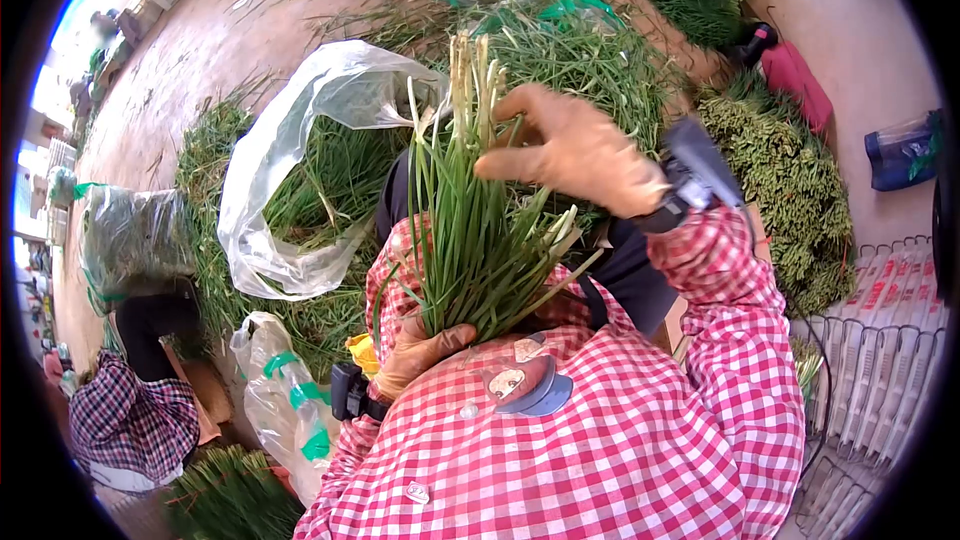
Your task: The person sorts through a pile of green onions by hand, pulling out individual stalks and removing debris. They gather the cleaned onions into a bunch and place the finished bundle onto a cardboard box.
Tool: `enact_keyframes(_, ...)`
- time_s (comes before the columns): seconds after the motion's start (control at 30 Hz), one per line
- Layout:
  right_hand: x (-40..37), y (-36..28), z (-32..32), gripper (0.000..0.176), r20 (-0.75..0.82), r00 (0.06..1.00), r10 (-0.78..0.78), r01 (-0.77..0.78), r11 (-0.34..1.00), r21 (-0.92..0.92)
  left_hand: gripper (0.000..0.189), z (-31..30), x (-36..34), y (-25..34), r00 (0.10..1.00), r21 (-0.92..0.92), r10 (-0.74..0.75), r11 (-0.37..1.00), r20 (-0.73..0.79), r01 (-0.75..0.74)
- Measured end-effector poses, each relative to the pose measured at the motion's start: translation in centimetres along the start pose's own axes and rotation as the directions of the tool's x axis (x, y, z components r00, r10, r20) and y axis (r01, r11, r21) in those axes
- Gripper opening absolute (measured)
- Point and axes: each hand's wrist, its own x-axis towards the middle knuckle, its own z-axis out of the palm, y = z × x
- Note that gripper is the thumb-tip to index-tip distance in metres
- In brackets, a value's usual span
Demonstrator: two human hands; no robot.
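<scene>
A bunch of green chives (465, 250) stands upright before my chest, its pale root ends at the top. My gloved left hand (425, 350) is wrapped round the lower, leafy end. Beside the pale stems is my gloved right hand (575, 155), its thumb and forefinger apart in a curve; I see nothing held between them. Whether its fingertips touch the stems is hard to tell. Each wrist wears a strapped dark device. Behind the bunch, an open clear plastic bag (250, 210) lies over loose chives (335, 165).
Loose greens (600, 65) are heaped ahead of me. Tied green bundles (780, 190) are stacked at right, above a wire-like rack (880, 350). A clear bag with green tape (290, 390) lies at left. Another person in a checked shirt (135, 415) sits at far left.
</scene>
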Motion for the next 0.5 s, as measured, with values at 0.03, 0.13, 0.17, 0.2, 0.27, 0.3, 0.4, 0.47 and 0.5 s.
enact_keyframes(0.03, 0.1, 0.4, 1.2, 0.046, 0.001, 0.999, -0.05, 0.05, 0.999, 0.016, 0.045, -0.2, -0.1, -0.1, 1.0, 0.037, 0.001, 0.999, -0.002, -0.001)
enact_keyframes(0.13, -0.1, 0.4, 1.3, 0.034, 0.041, 0.988, -0.151, 0.134, 0.952, 0.276, 0.044, -1.5, -0.1, -1.1, 0.998, 0.08, 0.058, 0.995, -0.028, -0.056)
enact_keyframes(0.17, 0.0, 0.6, 1.4, 0.032, 0.028, 0.976, -0.217, 0.202, 0.943, 0.262, 0.044, -1.8, 0.0, -1.5, 0.994, 0.062, 0.097, 0.994, -0.044, -0.094)
enact_keyframes(0.2, 0.0, 0.8, 1.1, 0.025, 0.06, 0.977, -0.202, 0.184, 0.957, 0.224, 0.044, -2.1, 0.0, -1.8, 0.989, 0.046, 0.136, 0.99, -0.06, -0.134)
enact_keyframes(0.27, 0.4, 1.3, 0.2, 0.023, -0.009, 0.93, -0.368, 0.368, 0.929, -0.036, 0.044, -2.7, 0.3, -2.1, 0.984, 0.05, 0.166, 0.985, -0.066, -0.163)
enact_keyframes(0.3, 0.7, 1.6, -0.3, 0.022, -0.028, 0.893, -0.449, 0.438, 0.882, -0.174, 0.044, -2.8, 0.3, -2.1, 0.987, 0.058, 0.148, 0.988, -0.057, -0.144)
enact_keyframes(0.4, 2.2, 3.3, -1.9, 0.021, -0.24, 0.889, -0.39, 0.339, 0.913, -0.228, 0.044, -2.5, 0.5, -2.0, 0.998, 0.072, 0.066, 0.995, -0.023, -0.064)
enact_keyframes(0.47, 3.7, 4.4, -4.0, 0.021, -0.313, 0.862, -0.4, 0.328, 0.909, -0.259, 0.044, -2.7, 0.8, -2.0, 0.999, 0.081, 0.043, 0.996, -0.012, -0.041)
enact_keyframes(0.5, 4.3, 5.1, -4.8, 0.021, -0.334, 0.857, -0.393, 0.328, 0.915, -0.236, 0.044, -2.9, 0.9, -2.0, 0.999, 0.092, 0.033, 0.995, -0.004, -0.033)
